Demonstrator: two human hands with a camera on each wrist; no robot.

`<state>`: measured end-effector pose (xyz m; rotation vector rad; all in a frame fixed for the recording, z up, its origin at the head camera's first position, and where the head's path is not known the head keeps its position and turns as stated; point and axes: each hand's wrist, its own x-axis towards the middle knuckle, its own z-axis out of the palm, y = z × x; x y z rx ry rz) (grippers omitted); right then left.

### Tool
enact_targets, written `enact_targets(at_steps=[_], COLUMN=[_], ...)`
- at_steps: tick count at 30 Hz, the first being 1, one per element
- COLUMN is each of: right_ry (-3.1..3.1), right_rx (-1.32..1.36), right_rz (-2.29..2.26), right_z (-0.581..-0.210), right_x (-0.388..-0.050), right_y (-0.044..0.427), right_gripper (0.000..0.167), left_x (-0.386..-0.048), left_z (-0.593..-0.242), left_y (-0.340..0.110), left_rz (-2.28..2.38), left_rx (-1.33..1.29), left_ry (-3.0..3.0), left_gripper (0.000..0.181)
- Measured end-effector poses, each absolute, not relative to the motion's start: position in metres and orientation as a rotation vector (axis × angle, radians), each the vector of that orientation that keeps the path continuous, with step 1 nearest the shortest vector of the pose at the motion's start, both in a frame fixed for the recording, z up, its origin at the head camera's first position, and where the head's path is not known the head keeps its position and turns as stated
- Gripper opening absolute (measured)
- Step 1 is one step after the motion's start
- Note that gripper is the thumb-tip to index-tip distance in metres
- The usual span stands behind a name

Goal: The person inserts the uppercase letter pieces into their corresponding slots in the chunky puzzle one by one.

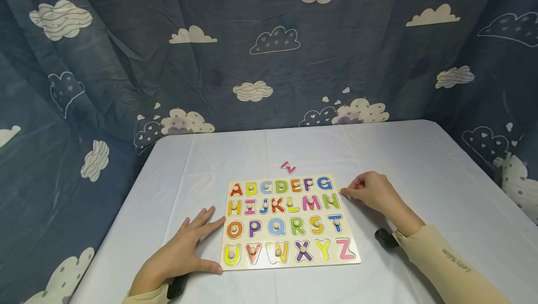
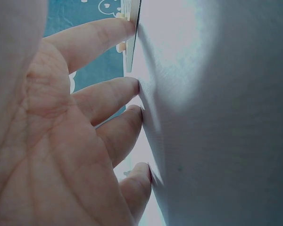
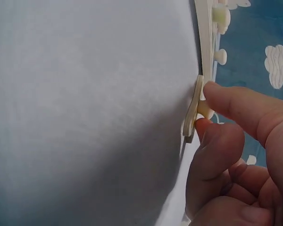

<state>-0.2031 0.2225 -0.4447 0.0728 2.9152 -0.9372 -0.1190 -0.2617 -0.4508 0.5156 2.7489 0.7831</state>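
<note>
A wooden alphabet puzzle board (image 1: 290, 266) with colored letters lies flat on the white table. My left hand (image 1: 180, 250) is spread at its left edge, thumb and index finger touching the board and the other fingertips on the cloth. At the board's upper right side, my right hand (image 1: 376, 194) pinches a small yellow letter puzzle piece (image 3: 192, 110) by its knob between thumb and index finger. Most of that piece is hidden in the head view; its letter cannot be read. A pink Z piece (image 1: 288, 167) lies just beyond the board's top edge.
Most letters on the board carry round wooden knobs; the yellow Y space (image 1: 322, 249) and pink Z space (image 1: 346, 249) show none. White cloth covers the table (image 1: 201, 164). A dark blue cloud-patterned curtain (image 1: 235, 66) hangs behind and at both sides.
</note>
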Motion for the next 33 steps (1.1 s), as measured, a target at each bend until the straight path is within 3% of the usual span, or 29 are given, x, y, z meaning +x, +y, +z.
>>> enact_targets(at_steps=[20,33], right_ry=[2.880,2.789], right_rx=[-0.030,-0.122], right_rz=[-0.950,-1.110], right_z=[-0.435,-0.427], right_x=[-0.201,-0.168], right_y=[0.245,0.234], right_gripper=[0.021,0.023], left_x=[-0.118,-0.118], left_z=[-0.450,-0.451], left_y=[-0.262,-0.262], left_rz=[0.776,0.771], left_rx=[0.520,0.520], left_ry=[2.753,2.761], left_gripper=[0.120,0.119])
